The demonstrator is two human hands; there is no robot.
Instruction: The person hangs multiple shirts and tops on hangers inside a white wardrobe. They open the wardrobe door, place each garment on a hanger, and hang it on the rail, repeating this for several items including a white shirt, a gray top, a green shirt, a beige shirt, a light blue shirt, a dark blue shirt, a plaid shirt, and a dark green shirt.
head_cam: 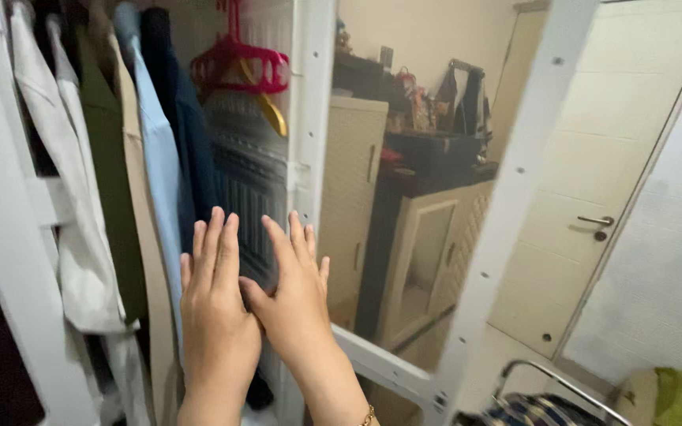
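My left hand (215, 308) and my right hand (294, 288) are raised side by side in front of an open white wardrobe, fingers straight and spread, holding nothing. They reach toward the hanging clothes: a light blue shirt (159, 173), a dark navy garment (191, 134) and a dark striped garment (246, 197) just behind my fingertips. My right thumb touches my left hand. A white shirt (65, 197) and a beige garment (140, 221) hang further left.
Pink hangers (238, 67) and a yellow one (272, 114) hang at the rail. The white wardrobe frame post (309, 126) stands right of the clothes. Beyond it are beige cabinets (353, 181), a cluttered dark shelf (436, 150), a white door (586, 189) and a chair rail (554, 383).
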